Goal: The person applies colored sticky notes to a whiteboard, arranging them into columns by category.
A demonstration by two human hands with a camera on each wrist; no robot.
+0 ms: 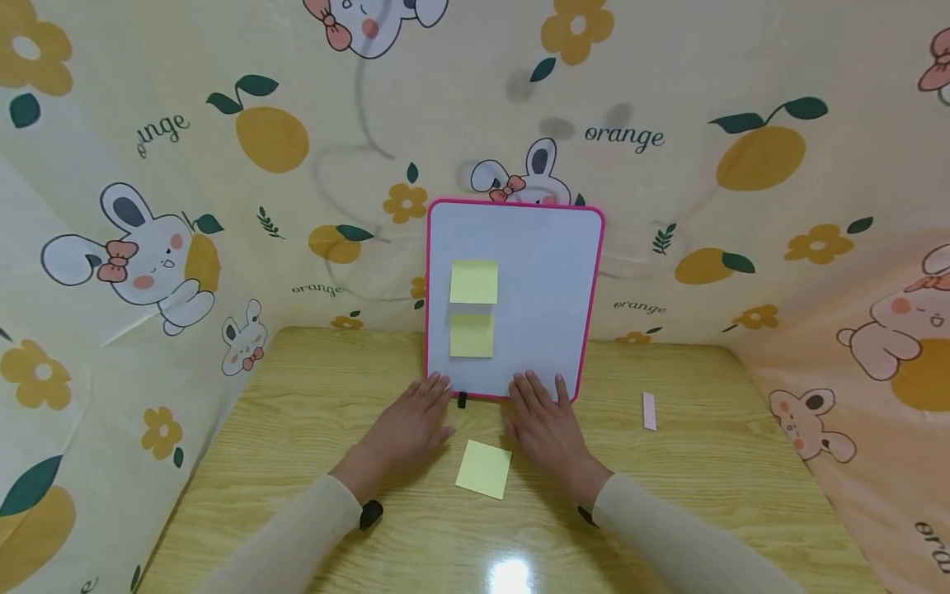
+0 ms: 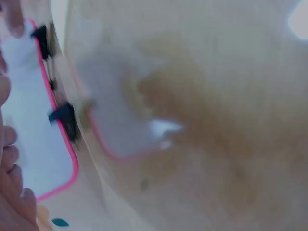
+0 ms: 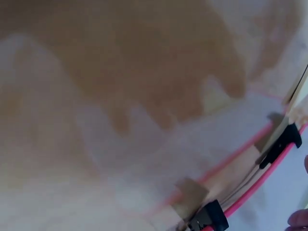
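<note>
A whiteboard (image 1: 538,289) with a pink rim stands upright against the patterned cloth. Two yellow sticky notes, the upper one (image 1: 473,282) and the lower one (image 1: 471,336), are stuck on its left half. My left hand (image 1: 410,425) touches the lower left corner, fingers extended. At the lower right edge, my right hand (image 1: 545,425) lies with spread fingers over the rim. A third yellow sticky note (image 1: 484,470) lies on the table between my wrists. Fingers (image 2: 12,156) show at the left border of the left wrist view, beside the board.
Black clips, one in the left wrist view (image 2: 66,118) and another in the right wrist view (image 3: 281,147), sit on the board's edge. A small black piece (image 1: 463,400) shows below the rim. A pink strip (image 1: 649,411) lies right on the wooden table (image 1: 712,495).
</note>
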